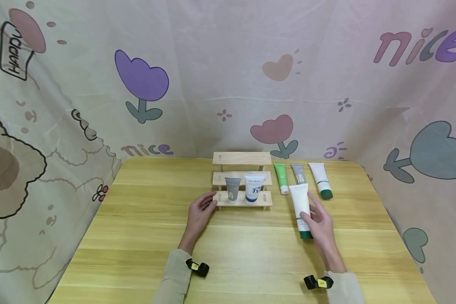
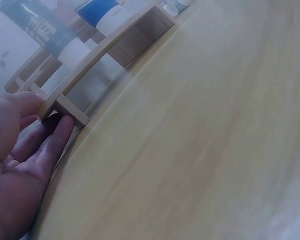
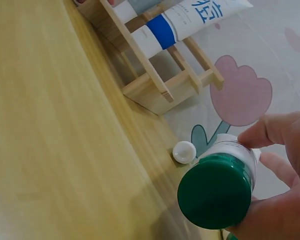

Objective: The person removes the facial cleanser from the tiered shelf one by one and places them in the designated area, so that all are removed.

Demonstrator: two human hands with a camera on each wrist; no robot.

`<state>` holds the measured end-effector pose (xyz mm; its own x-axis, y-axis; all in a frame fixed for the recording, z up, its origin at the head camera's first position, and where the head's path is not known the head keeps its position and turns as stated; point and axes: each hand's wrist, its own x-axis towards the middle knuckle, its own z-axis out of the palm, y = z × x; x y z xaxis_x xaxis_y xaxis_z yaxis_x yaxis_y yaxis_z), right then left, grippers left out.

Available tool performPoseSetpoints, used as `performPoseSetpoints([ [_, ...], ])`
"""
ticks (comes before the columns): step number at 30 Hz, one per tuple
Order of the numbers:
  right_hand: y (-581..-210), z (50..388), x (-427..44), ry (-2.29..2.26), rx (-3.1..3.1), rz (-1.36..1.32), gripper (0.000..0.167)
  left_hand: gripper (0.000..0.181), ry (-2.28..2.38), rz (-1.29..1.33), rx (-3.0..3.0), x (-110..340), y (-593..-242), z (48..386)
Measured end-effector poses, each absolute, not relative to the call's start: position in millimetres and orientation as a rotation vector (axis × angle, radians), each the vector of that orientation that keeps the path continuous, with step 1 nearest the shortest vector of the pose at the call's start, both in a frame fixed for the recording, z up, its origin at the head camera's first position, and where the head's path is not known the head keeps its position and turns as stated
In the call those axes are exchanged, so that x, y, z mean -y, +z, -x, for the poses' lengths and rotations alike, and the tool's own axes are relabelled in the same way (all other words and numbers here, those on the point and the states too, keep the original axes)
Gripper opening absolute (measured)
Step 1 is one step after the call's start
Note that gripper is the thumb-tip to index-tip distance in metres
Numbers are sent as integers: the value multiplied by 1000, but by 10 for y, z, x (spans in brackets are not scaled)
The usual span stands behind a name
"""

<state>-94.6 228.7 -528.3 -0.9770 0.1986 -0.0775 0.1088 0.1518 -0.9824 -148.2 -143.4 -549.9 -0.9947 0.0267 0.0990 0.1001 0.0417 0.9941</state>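
A three-tier wooden display rack (image 1: 242, 158) stands at the back of the table. Upright on its lowest step are a small grey tube (image 1: 233, 189) and, to the right, a white tube with a blue band (image 1: 253, 186). My left hand (image 1: 198, 214) grips the left end of that step, thumb on top and fingertips under it beside the small wooden leg (image 2: 72, 110). To the right of the rack, my right hand (image 1: 322, 223) holds a white tube with a green cap (image 1: 299, 202) between thumb and fingers. The cap (image 3: 215, 192) points down, toward me.
Right of the rack lie a green tube (image 1: 280, 175), a grey tube (image 1: 298, 171) partly hidden behind the held one, and another white tube with a green cap (image 1: 320, 177). A printed cloth (image 1: 201, 71) hangs behind the wooden table (image 1: 251, 261).
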Motion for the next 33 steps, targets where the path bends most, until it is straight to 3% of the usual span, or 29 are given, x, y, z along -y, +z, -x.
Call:
performPoseSetpoints([
  [14,-5329,849,-2207,1854,2440,261,68,33,-2132,148,2229,1440,-5505,1487],
  [24,-5496,842,-2158,1444,2577,135,64,34,-2123,160,2237,1451,-5511,1489],
  [33,-5515,874,-2109,1362,2680,167,63,33,-2110,148,2242,1432,-5513,1491],
])
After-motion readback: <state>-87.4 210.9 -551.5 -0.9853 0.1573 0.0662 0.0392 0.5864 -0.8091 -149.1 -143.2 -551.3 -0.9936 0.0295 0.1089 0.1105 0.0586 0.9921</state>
